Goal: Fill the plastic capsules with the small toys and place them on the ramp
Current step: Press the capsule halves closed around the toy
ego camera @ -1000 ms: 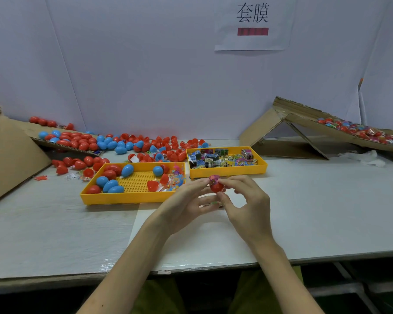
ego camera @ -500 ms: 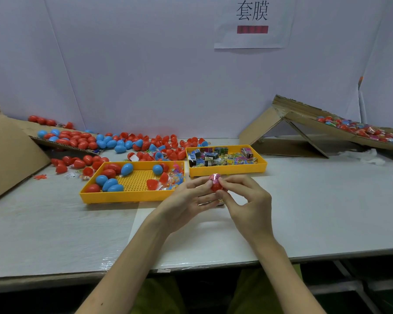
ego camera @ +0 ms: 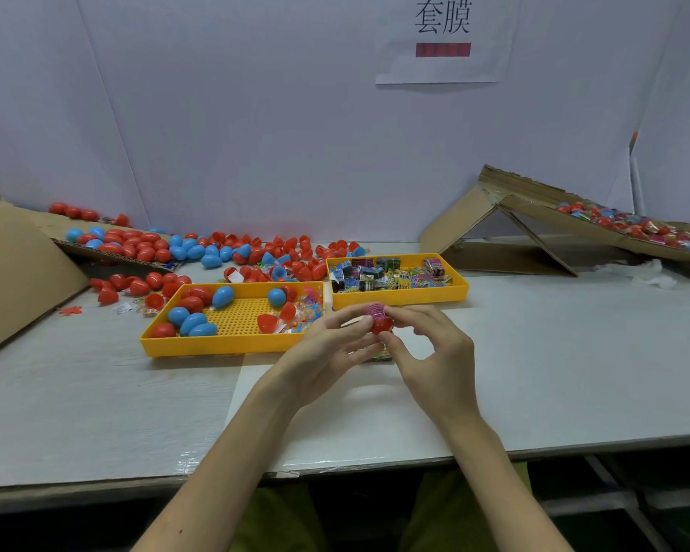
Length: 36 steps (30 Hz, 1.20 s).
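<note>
As seen from the head view, looking down over the work surface:

Table (ego camera: 534, 372) — grey-white, spanning the full width. Cardboard panel (ego camera: 21, 272), sloped, far left. Cardboard ramp (ego camera: 526, 193), tilted, far right, bearing filled capsules (ego camera: 630, 227) along its lower run. Left yellow tray (ego camera: 216, 346), near centre, holding red and blue capsules plus loose coloured toys. Right yellow tray (ego camera: 399, 298), just beside it, packed with printed packets (ego camera: 387, 272). Loose capsules (ego camera: 144, 245), red and blue, heaped behind the trays. Left hand (ego camera: 323, 352) and right hand (ego camera: 435, 352), above the table in front of the trays, fingertips meeting. Red capsule half (ego camera: 381, 324) — pinched between thumb and forefinger of both hands, fingers curled round it. Pink toy (ego camera: 375, 309), seated in its open top, under the right forefinger.
</note>
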Available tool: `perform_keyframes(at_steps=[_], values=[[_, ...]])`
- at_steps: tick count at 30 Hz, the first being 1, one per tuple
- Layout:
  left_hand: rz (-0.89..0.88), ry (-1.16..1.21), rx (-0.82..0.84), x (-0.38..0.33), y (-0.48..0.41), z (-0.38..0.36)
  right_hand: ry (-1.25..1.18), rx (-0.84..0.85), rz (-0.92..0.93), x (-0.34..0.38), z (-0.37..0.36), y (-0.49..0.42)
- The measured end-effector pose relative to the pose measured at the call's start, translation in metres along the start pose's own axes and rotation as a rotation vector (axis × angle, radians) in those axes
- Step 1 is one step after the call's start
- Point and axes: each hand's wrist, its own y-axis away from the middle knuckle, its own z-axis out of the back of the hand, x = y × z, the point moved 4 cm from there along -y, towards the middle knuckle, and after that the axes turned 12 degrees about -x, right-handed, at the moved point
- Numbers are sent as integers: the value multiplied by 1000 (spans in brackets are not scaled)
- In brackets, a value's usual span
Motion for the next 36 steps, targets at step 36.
perform_keyframes(at_steps=[36], values=[[10, 20, 3, -1, 2, -2, -41, -21, -13, 3, 3, -1]])
